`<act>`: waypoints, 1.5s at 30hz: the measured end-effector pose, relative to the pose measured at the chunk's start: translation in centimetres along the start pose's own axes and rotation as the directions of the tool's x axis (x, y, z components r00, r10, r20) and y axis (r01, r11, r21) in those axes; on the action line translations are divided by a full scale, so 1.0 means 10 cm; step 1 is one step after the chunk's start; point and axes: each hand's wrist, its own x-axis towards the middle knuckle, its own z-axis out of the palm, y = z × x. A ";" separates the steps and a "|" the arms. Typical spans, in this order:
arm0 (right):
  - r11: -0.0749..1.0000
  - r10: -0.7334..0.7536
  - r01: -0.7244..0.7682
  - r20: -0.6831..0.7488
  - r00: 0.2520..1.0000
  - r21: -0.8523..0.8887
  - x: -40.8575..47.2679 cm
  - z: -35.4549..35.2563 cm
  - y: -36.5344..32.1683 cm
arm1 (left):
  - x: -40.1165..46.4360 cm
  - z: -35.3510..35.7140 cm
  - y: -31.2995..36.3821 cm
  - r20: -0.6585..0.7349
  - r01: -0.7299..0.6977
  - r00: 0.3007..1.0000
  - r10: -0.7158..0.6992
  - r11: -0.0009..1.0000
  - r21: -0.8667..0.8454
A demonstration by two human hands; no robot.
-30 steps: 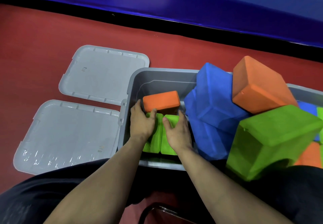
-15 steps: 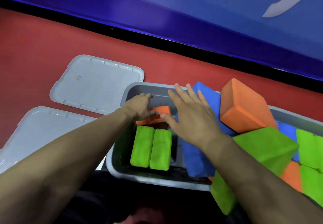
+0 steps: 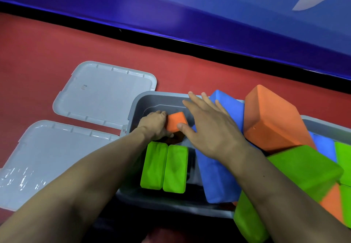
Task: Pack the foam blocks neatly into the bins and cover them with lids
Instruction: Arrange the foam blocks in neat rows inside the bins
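Note:
A grey bin [image 3: 138,102] sits on the red floor in front of me. Two green foam blocks [image 3: 164,167] stand side by side at its near left. Behind them lies a small orange block [image 3: 175,122], which my left hand [image 3: 154,125] grips from the left. My right hand [image 3: 210,127] hovers with fingers spread over the bin's middle, its thumb at the orange block. Blue blocks [image 3: 218,178] lean in the bin's right part. A large orange block [image 3: 273,117] and a large green block [image 3: 302,170] are piled further right.
Two grey lids lie flat on the floor to the left, one far [image 3: 104,92] and one near [image 3: 41,159]. A second grey bin [image 3: 322,125] with more green, blue and orange blocks is at the right. A blue wall runs along the back.
Both hands left the green blocks and went to the orange block behind them. My left hand has turned it and pushed it deeper; my right hand has opened over the bin.

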 end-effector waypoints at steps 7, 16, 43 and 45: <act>0.997 0.071 -0.070 -0.008 0.997 0.035 -0.07 -0.10 -0.03 | -0.03 -0.20 -0.02 -0.043 0.121 0.991 -0.129 0.982 -0.148; 0.997 0.068 -0.068 -0.002 0.998 0.036 -0.11 -0.09 -0.03 | -0.13 -0.28 0.08 -0.073 0.303 0.941 -0.329 0.921 -0.244; 0.849 0.115 -0.171 0.141 0.983 0.500 -0.04 0.06 -0.08 | -0.89 -1.13 0.14 -0.121 0.307 0.888 -0.444 0.767 -0.563; 0.635 0.104 -0.247 0.236 0.966 0.732 -0.01 0.11 -0.15 | -0.93 -1.10 0.18 -0.101 0.306 0.892 -0.440 0.753 -0.582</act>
